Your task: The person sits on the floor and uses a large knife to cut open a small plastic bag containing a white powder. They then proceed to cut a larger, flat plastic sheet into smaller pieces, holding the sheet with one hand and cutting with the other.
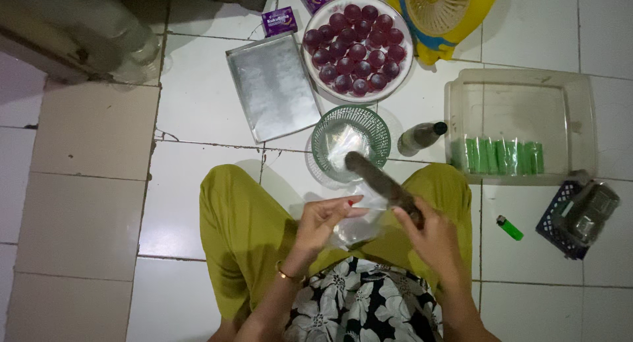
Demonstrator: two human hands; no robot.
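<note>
Floor: white tiles (92,203) are serving in place of a worktop; the person is sitting on them with knees spread in yellow-green trousers, so everything is lying within arm's reach in front.
Metal tray: a flat, bare silver tray (273,86) is lying at a slant to the left of the plate, close enough to be reached easily.
Left hand: the left hand (321,218) is pinching the edge of a clear plastic bag (359,227) between thumb and fingers, seemingly keeping its mouth spread; a thin bracelet is sitting on the wrist.
Plate: a round white plate (358,47) is carrying a tight cluster of dark red round pieces, beyond the basket.
Basket: a small green mesh basket (350,143) is holding more clear plastic, just ahead of the knees.
Right hand: the right hand (432,233) is closed around the lower end of a dark brown roll (382,184), which is slanting up towards the basket and lying over the bag.
Bottle: a small dark-capped bottle (421,137) is lying tilted beside the basket.
Container: a clear plastic tub (521,126) is keeping a row of green wrapped pieces along its near wall.
Lighter: a green lighter (509,228) is lying just right of the knee.
</note>
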